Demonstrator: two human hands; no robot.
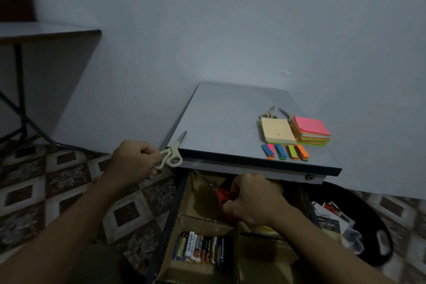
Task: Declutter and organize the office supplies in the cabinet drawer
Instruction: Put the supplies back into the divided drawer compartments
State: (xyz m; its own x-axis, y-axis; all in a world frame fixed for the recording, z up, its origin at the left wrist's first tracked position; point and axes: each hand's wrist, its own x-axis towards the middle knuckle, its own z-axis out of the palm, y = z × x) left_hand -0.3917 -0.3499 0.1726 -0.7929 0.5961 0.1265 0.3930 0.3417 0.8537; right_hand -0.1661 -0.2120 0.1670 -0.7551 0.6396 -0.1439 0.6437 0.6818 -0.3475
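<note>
The left hand (pixel 136 159) grips the cream-handled scissors (pixel 171 155) by the finger loops, with its fingers curled round the lower loop. The blades are closed and point up and away over the front-left corner of the cabinet top (pixel 219 120). This hold keeps the tip clear of the person and suits laying the tool flat.

The right hand (pixel 255 200) is inside the open drawer (pixel 171 226), clenched round a red object (pixel 224 197). The hand covers most of the object, so its kind cannot be told. A yellow item (pixel 268 229) lies just beneath the wrist, largely hidden.

Cardboard dividers (pixel 207 220) split the drawer. The near-left compartment holds batteries (pixel 200 248) side by side, evidently grouped by kind.

At the right of the cabinet top, two further scissors (pixel 268 113) lie just behind a pale yellow sticky-note pad (pixel 277 131). This pad touches a stack of coloured pads (pixel 312 131), and a row of index flags (pixel 284 151) lies just in front. Like items sit together, which suggests the top serves as a sorting area, and the held scissors probably belong with that pair.

A black bin (pixel 366 210) containing packaging stands on the floor to the right of the drawer, probably for discards.
</note>
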